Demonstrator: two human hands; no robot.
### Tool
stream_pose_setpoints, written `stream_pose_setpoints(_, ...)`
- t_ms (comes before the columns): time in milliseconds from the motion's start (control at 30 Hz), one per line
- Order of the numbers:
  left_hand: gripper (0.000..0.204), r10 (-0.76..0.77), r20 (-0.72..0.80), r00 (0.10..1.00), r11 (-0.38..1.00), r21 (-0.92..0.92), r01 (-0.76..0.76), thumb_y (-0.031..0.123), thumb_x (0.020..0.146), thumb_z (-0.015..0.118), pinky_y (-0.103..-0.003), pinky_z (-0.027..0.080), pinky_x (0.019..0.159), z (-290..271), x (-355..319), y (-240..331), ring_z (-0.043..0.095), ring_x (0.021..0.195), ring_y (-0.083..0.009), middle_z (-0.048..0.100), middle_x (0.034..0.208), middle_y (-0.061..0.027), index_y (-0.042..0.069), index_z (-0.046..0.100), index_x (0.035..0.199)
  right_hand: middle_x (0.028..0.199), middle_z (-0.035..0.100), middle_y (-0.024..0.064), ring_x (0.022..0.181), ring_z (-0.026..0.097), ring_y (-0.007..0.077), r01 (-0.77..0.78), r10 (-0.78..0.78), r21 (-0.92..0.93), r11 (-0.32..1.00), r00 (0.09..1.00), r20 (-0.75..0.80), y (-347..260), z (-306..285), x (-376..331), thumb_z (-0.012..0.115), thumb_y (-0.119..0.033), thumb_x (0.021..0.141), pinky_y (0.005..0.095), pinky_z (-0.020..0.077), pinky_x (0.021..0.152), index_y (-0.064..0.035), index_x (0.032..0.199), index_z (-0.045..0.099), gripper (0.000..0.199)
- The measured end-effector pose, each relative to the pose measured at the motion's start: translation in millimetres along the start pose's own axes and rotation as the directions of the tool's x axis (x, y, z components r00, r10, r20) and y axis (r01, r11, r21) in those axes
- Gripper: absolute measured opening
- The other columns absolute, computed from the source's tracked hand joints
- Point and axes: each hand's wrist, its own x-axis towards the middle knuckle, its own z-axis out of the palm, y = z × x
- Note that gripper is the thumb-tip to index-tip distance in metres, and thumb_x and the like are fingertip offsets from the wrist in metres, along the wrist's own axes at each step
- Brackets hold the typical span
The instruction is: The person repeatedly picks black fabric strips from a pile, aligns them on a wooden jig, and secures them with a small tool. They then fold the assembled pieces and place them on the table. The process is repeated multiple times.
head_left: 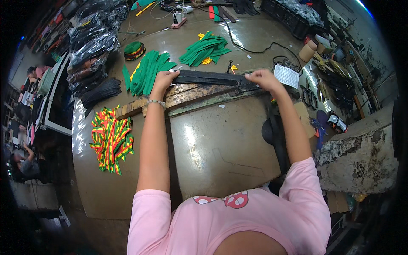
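Black strips (204, 78) stretch sideways between my two hands, above a worn wooden bar (187, 97). My left hand (165, 81) pinches their left end, fingers closed. At the other end my right hand (262, 79) is closed with thumb and fingertips together on the tip of the black strips. Just beyond my left hand lies a pile of green strips (148, 74); a second green pile (206, 50) with yellow pieces sits farther back. Striped red, yellow and green strips (111, 140) are heaped to the left of my left forearm.
More black strips (101, 92) and plastic-wrapped bundles (91, 51) lie at the left. A striped roll (134, 51) stands behind the green pile. On the right are a white notepad (286, 76), scissors (309, 97) and a black cable (250, 51). A black crate (287, 19) stands far right.
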Motion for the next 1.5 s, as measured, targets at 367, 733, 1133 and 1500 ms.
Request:
stream_pose_setpoints(367, 0.028, -0.004, 0.067, 0.998, 0.999, 0.032, 0.002, 0.025, 0.077, 0.066, -0.024, 0.037, 0.057, -3, -15, 19, 0.046, 0.06, -0.0079, 0.059, 0.073, -0.001, -0.002, 0.065, 0.084, 0.057, 0.05, -0.0006, 0.053, 0.042, 0.0087, 0.039, -0.087, -0.225, 0.974, 0.974, -0.208, 28, 4, 1, 0.066, -0.034, 0.077, 0.0257, 0.0347, 0.049, -0.002, 0.067, 0.06, 0.035)
stream_pose_setpoints(733, 0.018, -0.016, 0.131, 0.991, 0.999, 0.037, 0.011, 0.019, 0.083, 0.053, -0.022, 0.025, 0.038, -10, -34, 24, 0.035, 0.043, -0.0043, 0.043, 0.055, 0.005, 0.006, 0.061, 0.094, 0.078, 0.065, 0.0155, 0.071, 0.064, 0.025, 0.428, -0.457, -0.164, 0.889, 0.856, -0.24, -99, 160, 71, 0.064, -0.024, 0.077, 0.0333, 0.0481, 0.066, -0.0041, 0.086, 0.068, 0.022)
stream_pose_setpoints(1133, 0.028, -0.019, 0.023, 1.0, 0.999, -0.037, 0.02, 0.031, 0.074, 0.07, -0.022, 0.028, 0.048, -3, -9, 9, 0.038, 0.053, -0.0066, 0.048, 0.06, 0.0047, 0.003, 0.065, 0.073, 0.077, 0.065, 0.0154, 0.066, 0.063, 0.027, 0.323, -0.357, -0.373, 0.87, 0.934, -0.022, -89, 102, 60, 0.069, -0.037, 0.07, 0.0358, 0.049, 0.065, -0.003, 0.082, 0.069, 0.036)
stream_pose_setpoints(1500, 0.029, -0.088, -0.011, 0.996, 0.996, 0.0, 0.088, 0.03, 0.074, 0.07, -0.022, 0.031, 0.05, -3, -12, 17, 0.04, 0.053, -0.0073, 0.051, 0.062, 0.0031, 0.002, 0.066, 0.075, 0.055, 0.038, -0.0099, 0.043, 0.029, 0.0027, -0.116, 0.102, 0.243, 0.963, 0.992, 0.068, 21, 18, 3, 0.066, -0.033, 0.08, 0.0211, 0.0185, 0.04, -0.0117, 0.075, 0.059, 0.023)
